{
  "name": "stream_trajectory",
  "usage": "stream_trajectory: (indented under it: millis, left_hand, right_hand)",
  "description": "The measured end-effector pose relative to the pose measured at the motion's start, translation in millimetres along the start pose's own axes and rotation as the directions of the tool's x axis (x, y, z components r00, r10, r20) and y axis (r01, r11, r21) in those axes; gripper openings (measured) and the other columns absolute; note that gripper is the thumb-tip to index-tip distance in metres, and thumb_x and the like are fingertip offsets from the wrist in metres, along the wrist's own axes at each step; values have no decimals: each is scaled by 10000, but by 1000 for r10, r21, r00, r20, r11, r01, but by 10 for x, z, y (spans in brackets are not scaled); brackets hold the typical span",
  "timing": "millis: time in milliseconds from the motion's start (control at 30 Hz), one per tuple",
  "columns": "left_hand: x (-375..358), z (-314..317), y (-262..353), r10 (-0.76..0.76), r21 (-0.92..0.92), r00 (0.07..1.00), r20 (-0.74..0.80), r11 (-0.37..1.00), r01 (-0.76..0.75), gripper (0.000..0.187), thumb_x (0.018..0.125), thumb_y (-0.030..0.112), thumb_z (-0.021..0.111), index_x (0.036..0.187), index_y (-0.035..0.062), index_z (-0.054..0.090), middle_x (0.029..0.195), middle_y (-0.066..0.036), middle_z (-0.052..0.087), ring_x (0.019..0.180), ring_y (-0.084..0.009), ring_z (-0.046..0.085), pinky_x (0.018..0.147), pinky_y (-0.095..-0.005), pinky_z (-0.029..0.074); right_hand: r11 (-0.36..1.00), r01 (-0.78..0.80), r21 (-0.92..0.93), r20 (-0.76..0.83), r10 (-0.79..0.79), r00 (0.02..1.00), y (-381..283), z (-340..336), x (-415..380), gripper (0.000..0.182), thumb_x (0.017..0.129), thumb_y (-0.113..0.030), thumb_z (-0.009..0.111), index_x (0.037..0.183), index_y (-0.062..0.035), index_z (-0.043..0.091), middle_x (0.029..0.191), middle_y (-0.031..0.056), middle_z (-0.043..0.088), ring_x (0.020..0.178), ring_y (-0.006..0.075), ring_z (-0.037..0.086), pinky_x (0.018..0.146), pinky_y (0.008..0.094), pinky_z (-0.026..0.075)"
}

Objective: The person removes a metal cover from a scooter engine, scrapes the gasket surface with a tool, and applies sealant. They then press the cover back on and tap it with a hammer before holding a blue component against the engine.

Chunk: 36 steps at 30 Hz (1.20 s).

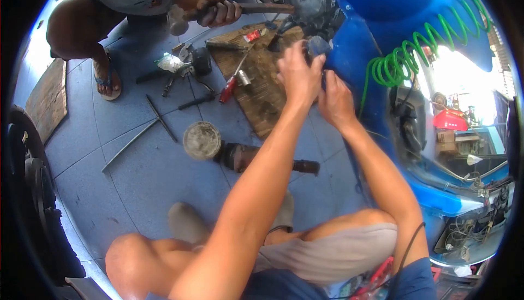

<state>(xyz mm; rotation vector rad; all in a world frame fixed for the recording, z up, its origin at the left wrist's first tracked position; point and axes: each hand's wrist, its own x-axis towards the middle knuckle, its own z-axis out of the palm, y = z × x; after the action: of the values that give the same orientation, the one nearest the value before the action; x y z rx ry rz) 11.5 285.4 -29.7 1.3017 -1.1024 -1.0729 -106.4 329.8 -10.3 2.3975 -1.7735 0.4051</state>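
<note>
The left grip (299,79) curls around a dark part (317,46), partly hidden; the right grip (337,103), beside it, is partly closed, its contents indiscernible. Wooden board (263,93): left of both grips. Current step, as judged: two-handed handling, requiring coordinated support.

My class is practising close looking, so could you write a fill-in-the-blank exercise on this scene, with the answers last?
The right hand and left hand wear no gloves, so they are ____.
Another person's hand grips a ____ by its handle.
The coiled hose is the colour ____.
The board nearest those hands is made of ____.

bare; hammer; green; wood
</note>
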Motion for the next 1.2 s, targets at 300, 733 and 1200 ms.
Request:
stream_trajectory:
  millis: [300,733,1200]
  left_hand:
    - [-2,-5,-5,18,13,1000,6,1000,-18,598,880,358,780,1377,93,575,1322,-127,622,1284,-354,527,1054,-532,411]
    - [3,37,-51,50,-21,999,-19,999,-50,570,888,340,748,1376,98,579,1306,-101,623,1269,-346,506,1077,-573,350]
    - [16,27,-53,41,-22,999,-13,999,-42,589,881,349,753,1379,89,577,1299,-100,623,1256,-348,512,1070,-584,349]
  right_hand:
    - [1000,-16,16,-7,16,1000,7,-1,-19,256,885,-51,654,1080,30,509,965,279,647,923,485,642,816,554,515]
    - [1000,-26,13,-8,26,1000,5,-6,-21,264,876,-50,664,1076,23,508,961,269,653,923,478,648,820,550,518]
    - [1000,-20,7,-19,20,1000,15,18,-8,241,895,-72,665,1053,18,506,941,267,653,908,479,650,814,553,520]
